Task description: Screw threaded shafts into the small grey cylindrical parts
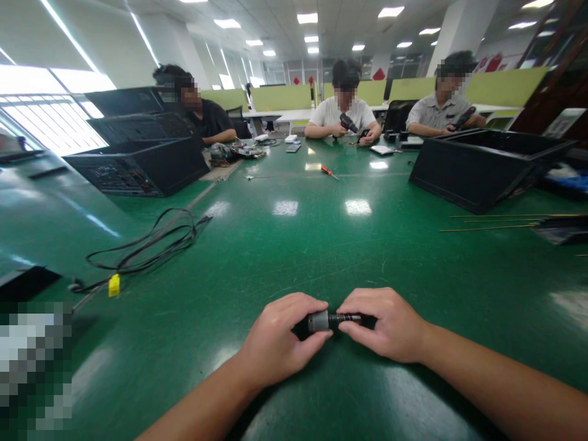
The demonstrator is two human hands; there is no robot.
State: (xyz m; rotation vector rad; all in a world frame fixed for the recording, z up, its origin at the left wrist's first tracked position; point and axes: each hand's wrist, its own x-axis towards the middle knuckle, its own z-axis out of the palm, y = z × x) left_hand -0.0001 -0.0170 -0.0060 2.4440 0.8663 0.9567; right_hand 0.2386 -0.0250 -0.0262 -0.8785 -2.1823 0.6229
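A small part with a grey cylinder (318, 321) and a thin ribbed or spring-wound metal shaft (345, 318) lies level just above or on the green table (294, 257); I cannot tell whether it touches. My left hand (282, 334) is closed about the cylinder, thumb below and fingers above. From the other side my right hand (390, 324) pinches around the shaft, its thumb and forefinger tips close to the ribbed stretch. The shaft's far end points into my right palm, where shadow partly hides it.
A coiled black cable (151, 245) with a yellow tag (114, 285) lies left. Dark computer cases stand at left (138, 165) and right (482, 162). Farther off is a red screwdriver (327, 171). Thin brass-coloured rods (496, 228) lie right. Three people sit across the table.
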